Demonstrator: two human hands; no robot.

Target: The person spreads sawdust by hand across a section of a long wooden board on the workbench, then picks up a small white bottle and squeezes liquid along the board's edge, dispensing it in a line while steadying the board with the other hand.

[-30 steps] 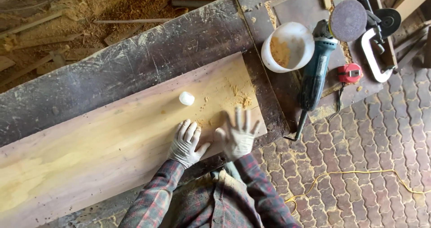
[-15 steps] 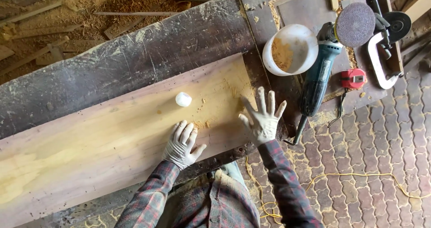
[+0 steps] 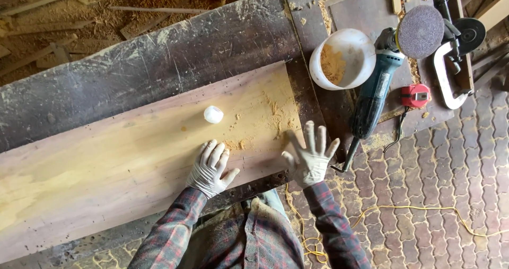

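My left hand point(image 3: 211, 167) is flat on the pale wooden plank point(image 3: 116, 157), gloved fingers spread, gripping nothing. My right hand point(image 3: 310, 157) is at the plank's right end, fingers splayed wide open, also holding nothing. A little white lump point(image 3: 213, 114) sits on the plank just above my left hand. The angle grinder point(image 3: 374, 91) lies near my right hand, beside a white bucket point(image 3: 342, 58) of sawdust.
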